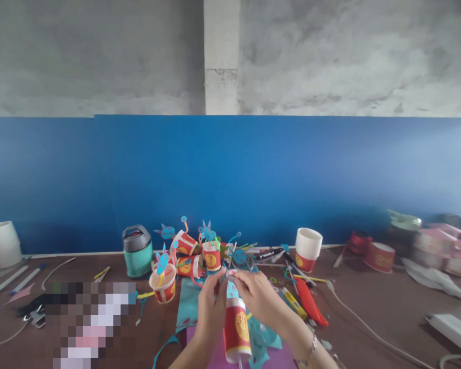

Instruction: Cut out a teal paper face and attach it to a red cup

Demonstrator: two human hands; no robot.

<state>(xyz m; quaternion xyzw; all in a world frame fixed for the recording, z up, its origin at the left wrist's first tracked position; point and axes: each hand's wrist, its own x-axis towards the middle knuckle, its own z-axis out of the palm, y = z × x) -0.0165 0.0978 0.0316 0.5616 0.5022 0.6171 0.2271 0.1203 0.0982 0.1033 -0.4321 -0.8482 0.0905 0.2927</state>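
You are working with a red paper cup (236, 330) directly in front of you at 6 o'clock, tilting with its white end facing you and a pale straw (240, 363) protruding there. A blue paper cutout (232, 290) is standing out from its far end, toward 12 o'clock. Your left hand (212, 298) and right hand (253, 288) are closing their fingertips on the cutout's upper part, thumbs and fingers bending together in a pinch; the left fingers' exact hold is partly hidden. Your forearms are slanting inward, the right one from 4 o'clock, wearing a bracelet (313, 346).

From the cup, a purple sheet (211, 353) is lying beneath, and a blue paper sheet (187, 302) is spreading at 10 o'clock. A decorated cup (164, 293) is standing farther out that way, a teal container (137, 262) behind it. Another upright cup (211, 258) is sitting at 11. Toward 2 o'clock, a yellow tube (294, 304) is lying beside a red-orange pouch (310, 302).
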